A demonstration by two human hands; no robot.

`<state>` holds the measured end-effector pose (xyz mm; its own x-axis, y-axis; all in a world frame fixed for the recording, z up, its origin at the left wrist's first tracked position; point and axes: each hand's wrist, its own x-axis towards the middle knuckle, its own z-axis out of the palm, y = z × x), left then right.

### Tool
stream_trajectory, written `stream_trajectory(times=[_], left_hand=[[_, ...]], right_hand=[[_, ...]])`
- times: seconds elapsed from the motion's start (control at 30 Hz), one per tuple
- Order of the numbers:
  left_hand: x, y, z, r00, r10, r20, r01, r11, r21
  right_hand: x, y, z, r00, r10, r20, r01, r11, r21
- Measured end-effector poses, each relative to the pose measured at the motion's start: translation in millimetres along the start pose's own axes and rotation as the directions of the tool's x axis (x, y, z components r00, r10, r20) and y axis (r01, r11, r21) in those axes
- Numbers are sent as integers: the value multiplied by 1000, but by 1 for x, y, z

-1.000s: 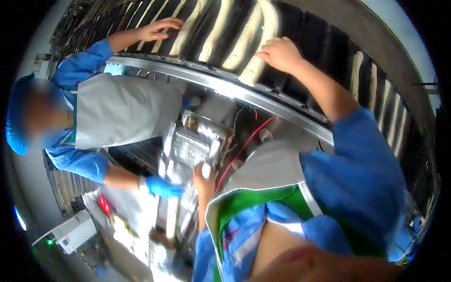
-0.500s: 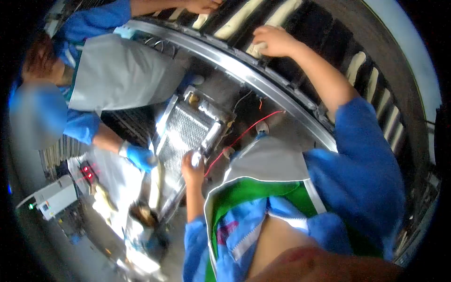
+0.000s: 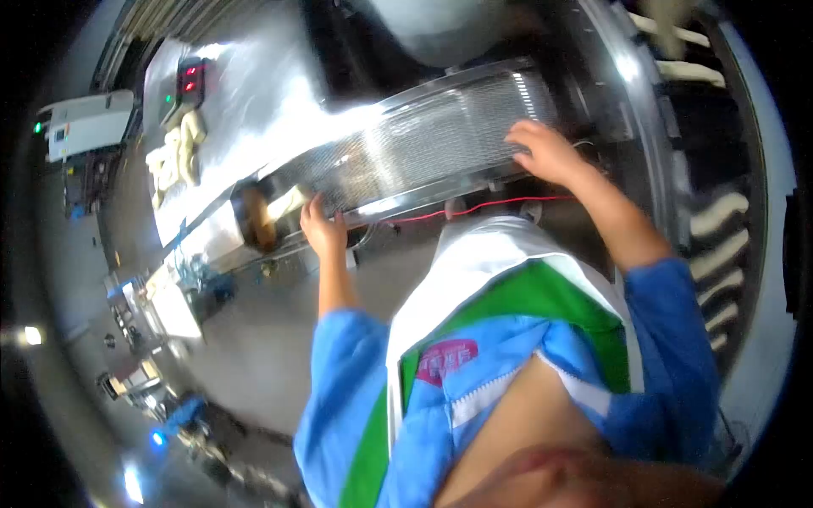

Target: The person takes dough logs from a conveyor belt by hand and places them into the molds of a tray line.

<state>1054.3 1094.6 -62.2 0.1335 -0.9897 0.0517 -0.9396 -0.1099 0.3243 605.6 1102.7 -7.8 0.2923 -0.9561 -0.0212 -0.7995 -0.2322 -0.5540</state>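
Observation:
My left hand point(image 3: 324, 230) is at the lower left end of a long metal tray with a perforated surface point(image 3: 415, 127). Its fingers are apart, and their tips are beside or touching the end of a pale, elongated piece point(image 3: 288, 203) whose kind I cannot make out. That piece lies towards a dark round opening point(image 3: 251, 216) at the tray's end. Over the tray's right part hovers my right hand point(image 3: 546, 154), fingers parted and nothing visible in them. Motion blurs both hands somewhat.
Pale pieces point(image 3: 720, 213) lie in dark slots along the right, behind a curved metal rail point(image 3: 631, 68). A shiny table point(image 3: 254, 93) carries a red digital display point(image 3: 191, 78) and several pale pieces point(image 3: 179, 152). A red cable point(image 3: 483, 205) runs below the tray. A person's grey apron point(image 3: 440, 30) shows at the top.
The view has swung left. My right hand has left the pale piece in the dark slots and is now over the tray. My left hand is now at the tray's end, by a pale piece.

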Motion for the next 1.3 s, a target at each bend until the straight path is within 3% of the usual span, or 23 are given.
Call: stream_trajectory(times=[0.07,0.13,0.2,0.23,0.27,0.37,0.47,0.5,0.6,0.67,0.7,0.77,0.83,0.87,0.9,0.93,1.03,1.13,1.17,1.2,1.23,1.3], left_hand=[[40,-10,3,997,1,-72,4,998,60],[51,-38,-11,999,14,-31,-11,995,102],[71,-56,-16,994,113,15,-113,978,176],[82,-75,-4,993,112,25,-114,983,146],[85,-46,-18,990,8,141,-41,971,237],[109,-57,6,932,295,210,-323,940,112],[127,-48,33,885,413,215,-448,881,151],[133,-48,34,860,374,348,-464,856,228],[129,-23,27,804,504,316,-579,784,224],[123,17,-4,809,304,503,-481,834,269],[128,4,5,796,393,459,-545,797,262],[151,-8,2,799,467,378,-535,840,94],[156,-1,-17,867,372,330,-437,887,149],[148,14,-49,869,428,250,-438,899,-16],[147,33,-75,909,249,335,-269,963,14],[145,25,-87,918,320,234,-294,946,-140],[161,60,-165,945,328,-3,-325,935,-138],[128,152,-248,824,496,-272,-560,788,-258],[144,155,-257,880,357,-314,-458,811,-364],[116,203,-281,832,344,-435,-509,783,-356],[118,236,-292,852,280,-443,-484,743,-462],[97,297,-311,809,263,-525,-583,471,-662]], right_hand=[[47,1,16,998,-21,52,19,999,36],[59,-23,45,997,-41,67,40,999,24],[80,-44,56,974,-11,225,12,1000,1],[85,-45,69,979,-33,201,25,999,40],[89,-39,78,986,-34,161,24,998,61],[97,-44,86,981,37,191,-43,999,25],[95,-51,78,971,120,205,-128,991,24],[93,-52,78,969,134,206,-144,989,34],[41,-37,52,981,191,25,-192,973,127],[3,-27,40,946,302,-116,-286,948,137],[-18,-21,33,893,390,-226,-363,919,153],[-50,-4,1,820,391,-418,-390,916,93],[-110,3,-17,643,458,-614,-511,854,101],[-138,-1,-28,567,478,-670,-565,818,105],[-167,-6,-38,487,494,-720,-617,778,116],[-195,-5,-42,418,512,-751,-666,734,129],[-252,-26,-72,251,580,-775,-750,623,223],[-303,-40,-94,93,595,-799,-774,547,318],[-323,-42,-97,44,594,-803,-793,509,334],[-342,-44,-103,-8,629,-778,-769,493,407],[-334,-45,-104,-22,621,-784,-825,431,365],[-375,-53,-113,43,526,-850,-867,442,230]])
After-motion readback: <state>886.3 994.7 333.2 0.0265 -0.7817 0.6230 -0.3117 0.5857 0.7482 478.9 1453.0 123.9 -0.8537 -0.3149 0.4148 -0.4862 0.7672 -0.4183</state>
